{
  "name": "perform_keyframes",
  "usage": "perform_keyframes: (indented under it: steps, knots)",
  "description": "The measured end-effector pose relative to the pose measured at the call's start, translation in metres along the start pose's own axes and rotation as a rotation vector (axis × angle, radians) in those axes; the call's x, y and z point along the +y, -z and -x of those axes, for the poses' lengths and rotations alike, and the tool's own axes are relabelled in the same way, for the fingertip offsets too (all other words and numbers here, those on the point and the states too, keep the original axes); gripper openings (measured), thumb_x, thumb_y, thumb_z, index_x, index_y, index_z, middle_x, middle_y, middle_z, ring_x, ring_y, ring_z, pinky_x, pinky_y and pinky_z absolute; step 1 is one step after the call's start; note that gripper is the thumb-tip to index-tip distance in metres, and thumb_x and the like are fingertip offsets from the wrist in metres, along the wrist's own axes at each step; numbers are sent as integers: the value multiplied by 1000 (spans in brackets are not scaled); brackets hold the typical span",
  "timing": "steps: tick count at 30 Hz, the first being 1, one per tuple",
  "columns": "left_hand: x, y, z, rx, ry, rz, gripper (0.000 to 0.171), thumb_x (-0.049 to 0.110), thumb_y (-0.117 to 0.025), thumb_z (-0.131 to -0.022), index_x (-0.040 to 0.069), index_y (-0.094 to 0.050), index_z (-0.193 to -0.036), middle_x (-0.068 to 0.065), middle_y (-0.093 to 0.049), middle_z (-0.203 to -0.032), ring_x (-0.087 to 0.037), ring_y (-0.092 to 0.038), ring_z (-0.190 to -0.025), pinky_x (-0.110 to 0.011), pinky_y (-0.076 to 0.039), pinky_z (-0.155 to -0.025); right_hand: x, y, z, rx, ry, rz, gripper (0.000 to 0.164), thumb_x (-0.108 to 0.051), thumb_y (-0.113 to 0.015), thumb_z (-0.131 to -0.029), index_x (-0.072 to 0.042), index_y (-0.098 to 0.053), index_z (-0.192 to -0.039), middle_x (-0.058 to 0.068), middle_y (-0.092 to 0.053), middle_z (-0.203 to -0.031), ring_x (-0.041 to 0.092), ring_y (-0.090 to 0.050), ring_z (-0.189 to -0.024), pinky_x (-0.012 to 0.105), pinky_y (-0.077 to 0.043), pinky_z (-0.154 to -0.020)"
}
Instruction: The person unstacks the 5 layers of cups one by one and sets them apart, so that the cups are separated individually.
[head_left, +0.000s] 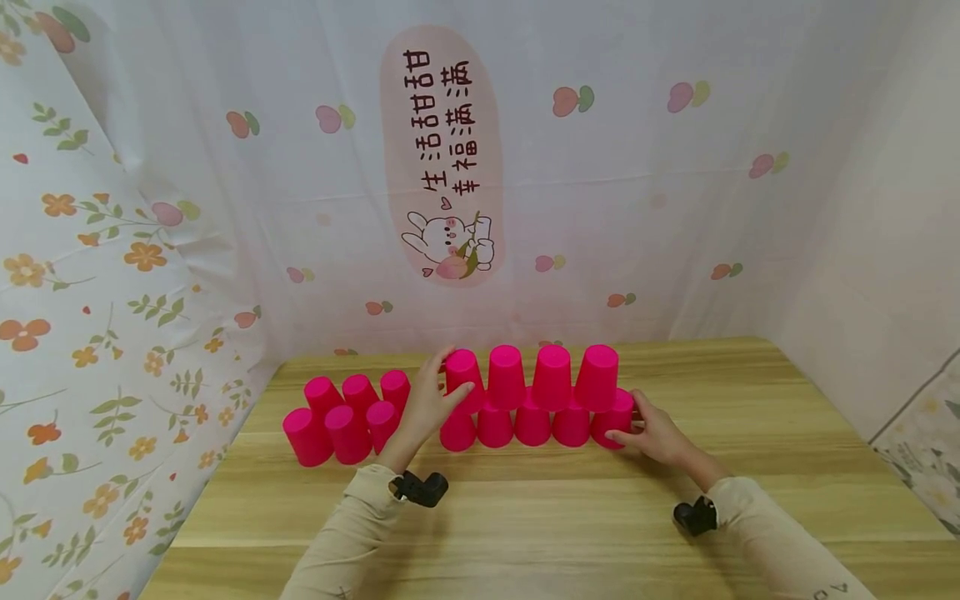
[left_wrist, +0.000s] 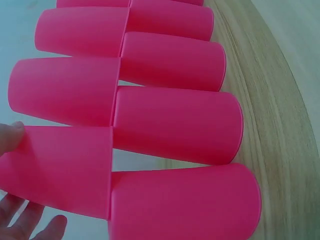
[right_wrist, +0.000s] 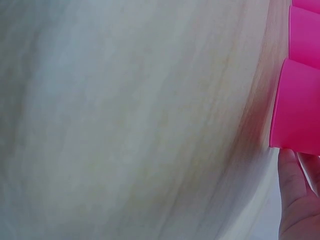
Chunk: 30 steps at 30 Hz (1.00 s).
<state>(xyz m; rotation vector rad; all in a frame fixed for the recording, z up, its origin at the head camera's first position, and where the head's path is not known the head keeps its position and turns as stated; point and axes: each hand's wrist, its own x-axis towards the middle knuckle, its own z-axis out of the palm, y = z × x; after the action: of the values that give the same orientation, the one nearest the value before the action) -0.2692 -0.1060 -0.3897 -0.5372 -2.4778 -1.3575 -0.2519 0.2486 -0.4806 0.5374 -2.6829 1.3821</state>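
Note:
Pink upside-down cups stand in two tiers, several in the bottom row (head_left: pixel 532 425) and several resting across the gaps above. My left hand (head_left: pixel 429 408) holds the leftmost upper cup (head_left: pixel 462 379), thumb on its front and fingers on the far side; the left wrist view shows the thumb and fingers on either side of this cup (left_wrist: pixel 60 170). At the other end, my right hand (head_left: pixel 660 435) grips the rightmost bottom cup (head_left: pixel 613 421) from its right, with the thumb in front. In the right wrist view fingers touch that cup (right_wrist: pixel 300 110).
Left of the tiers stands a group of more pink upside-down cups (head_left: pixel 348 433), partly behind my left wrist. All rest on a wood-grain table (head_left: pixel 555 533). A patterned white curtain (head_left: pixel 600 208) hangs behind the table's far edge.

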Motion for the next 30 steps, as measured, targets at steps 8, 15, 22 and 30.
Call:
perform_keyframes:
  steps: [8, 15, 22, 30]
  knots:
    - [-3, 0, 1, 34, 5, 75, 59, 10, -70, -75, 4, -44, -127, -16, -50, -114, -33, -50, -101, -41, -49, -75, 0, -1, -1, -4, 6, -12, 54, -18, -71, -75, -1, -36, -113, 17, -54, -103, 33, -56, -90, 37, -51, -72]
    - [-4, -2, 1, 32, 6, 99, 58, 10, -70, -75, 5, -44, -127, -16, -49, -117, -34, -49, -101, -41, -49, -76, -2, 0, 0, -5, 5, -14, 54, -16, -71, -75, 0, -36, -113, 18, -54, -104, 34, -56, -90, 38, -51, -72]
    - [-4, 1, 1, 45, 15, 104, 58, 9, -70, -75, 5, -45, -127, -16, -49, -119, -33, -50, -102, -42, -49, -76, -1, 0, -1, -2, 3, -8, 53, -17, -71, -74, 0, -37, -112, 17, -54, -103, 34, -56, -89, 37, -51, -72]
    - [3, 28, 10, 92, 58, 125, 62, 11, -71, -75, 7, -43, -130, -15, -47, -121, -30, -48, -105, -46, -45, -82, -3, 1, 1, 0, -17, -25, 54, -16, -71, -74, -1, -36, -113, 16, -54, -104, 31, -55, -90, 38, -50, -73]
